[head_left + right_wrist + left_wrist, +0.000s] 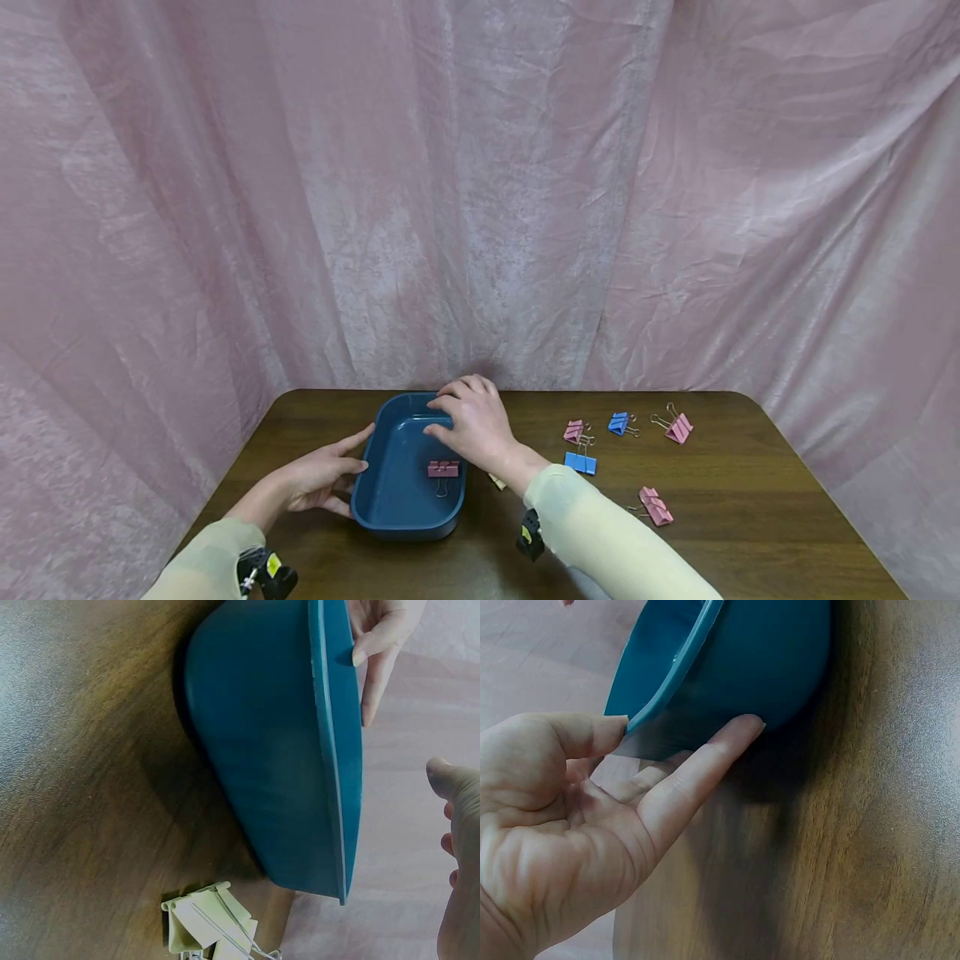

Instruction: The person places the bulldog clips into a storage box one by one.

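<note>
Resting on the left half of the worktop [735, 475], the blue tray [405, 492] sits open side up, with one dark pink binder clip [443, 469] lying inside, close to its right wall. The left hand [322, 477] pinches the tray's left side, thumb at the rim and fingers spread against the outer wall, presumably to steady it. The right hand [476, 421] hovers over the far right part of the tray, fingers loosely bent and thumb well parted from them, with nothing visible between; its raised pose probably keeps it clear of the rim. Just outside the right wall lies a pale yellow binder clip [196, 924], mostly covered by the right forearm in the head view; whether another lies against it, I cannot tell. Farther right, beyond that forearm, are a pink clip [573, 431] near a blue clip [581, 463], a second blue clip [618, 423], a far pink clip [679, 429] and a near pink clip [656, 506]. A pinkish curtain [480, 167] hangs behind the worktop.
</note>
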